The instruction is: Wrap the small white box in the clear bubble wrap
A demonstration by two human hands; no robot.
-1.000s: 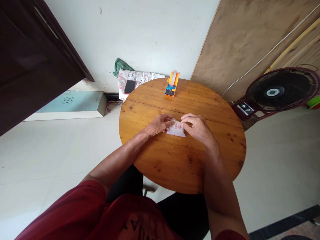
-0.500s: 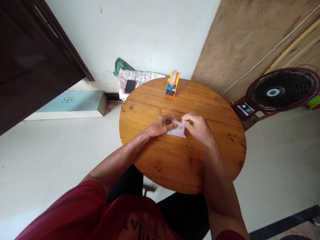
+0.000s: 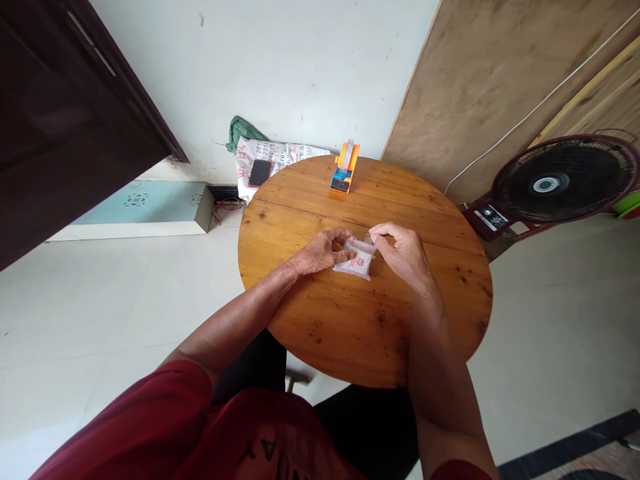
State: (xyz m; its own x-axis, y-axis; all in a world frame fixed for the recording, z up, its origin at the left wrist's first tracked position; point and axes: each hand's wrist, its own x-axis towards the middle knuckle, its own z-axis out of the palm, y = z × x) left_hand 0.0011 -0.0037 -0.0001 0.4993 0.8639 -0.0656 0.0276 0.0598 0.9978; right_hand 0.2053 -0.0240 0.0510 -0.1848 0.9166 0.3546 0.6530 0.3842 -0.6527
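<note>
A small packet in clear bubble wrap, with red print showing through, lies near the middle of the round wooden table. My left hand grips its left side, the thumb across the front and the fingers behind. At the packet's upper right corner, my right hand pinches a short strip of clear tape between thumb and forefinger. The strip is tiny, and its far end is hard to make out. Beyond both hands stands an orange and blue tape dispenser.
A phone lies on a printed white sack at the table's far left edge, with a green bag behind. To the right is a dark red fan. A pale blue box sits on the floor at left.
My right hand has shifted slightly right and away from me, pulling back from the packet's top. More of the packet's front and its red print now shows. My left hand is nearly still.
</note>
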